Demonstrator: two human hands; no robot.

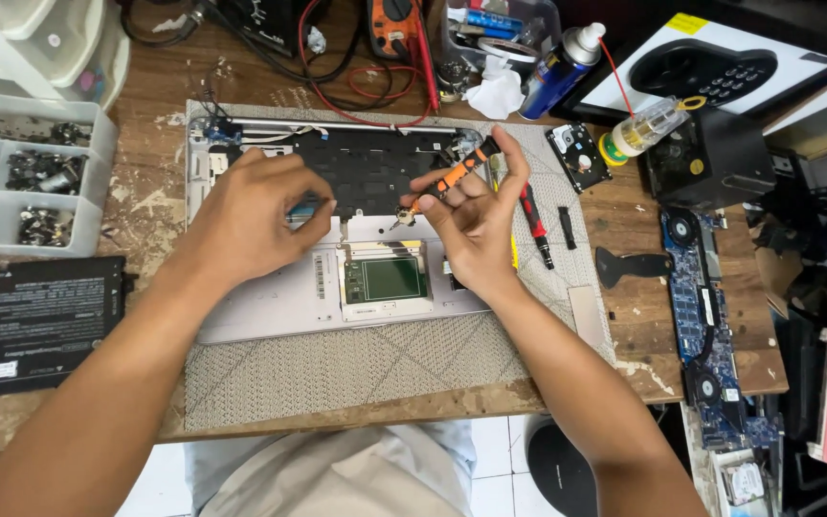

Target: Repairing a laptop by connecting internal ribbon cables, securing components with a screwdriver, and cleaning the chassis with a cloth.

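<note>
An opened silver laptop shell (270, 306) lies keyboard-side down on a woven grey mat (356, 369), showing the black keyboard back (366, 163) and the touchpad board (385, 280). My left hand (256, 215) rests on the shell with fingertips pinched at a small ribbon cable near the keyboard's lower edge. My right hand (476, 215) holds an orange-and-black screwdriver (447, 180), tip pointing down-left over the shell near a small screw.
A black battery pack (35, 321) lies at left under a white parts tray (31, 177) of screws. A blue motherboard (699, 306), black pry tool (629, 266), hard drive (578, 156), red-black screwdriver (534, 225), spray can (557, 72) and glue bottle (645, 127) crowd the right.
</note>
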